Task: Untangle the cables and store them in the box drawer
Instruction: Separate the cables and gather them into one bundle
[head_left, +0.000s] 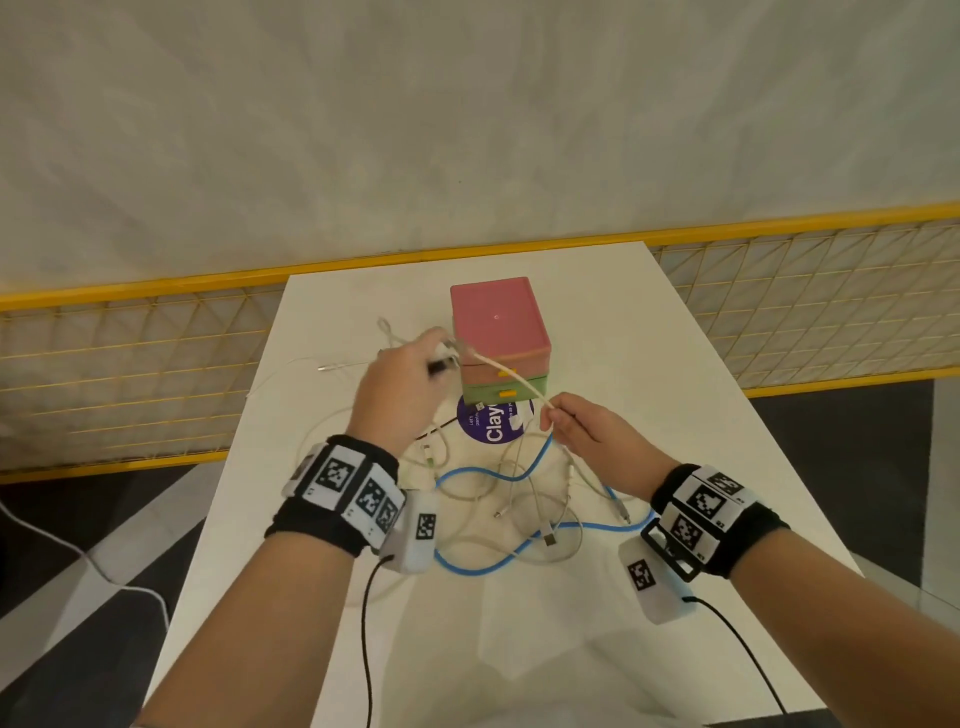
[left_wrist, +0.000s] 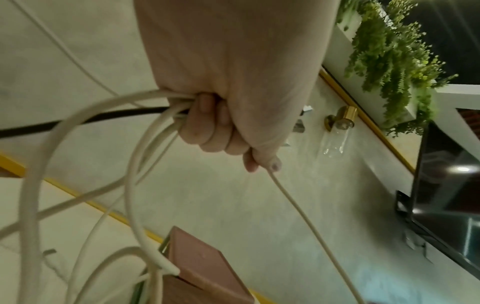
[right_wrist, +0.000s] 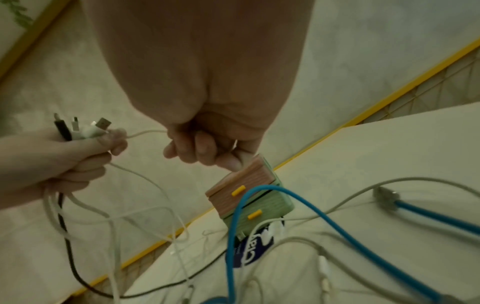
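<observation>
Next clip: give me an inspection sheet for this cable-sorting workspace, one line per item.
Surface: white table, with a purple round sticker in front of the box.
Job's things: pink and green drawer box, both drawers closed; tangled cables.
Clutter: nothing seen.
Grippers: left hand grips a bundle of cable ends; right hand pinches a white cable running taut from the left hand.
Cables: blue cable, loose white ones and a black cable lie tangled on the table.
Surroundings: yellow mesh railing, pale wall, hanging plant, dark screen.
</observation>
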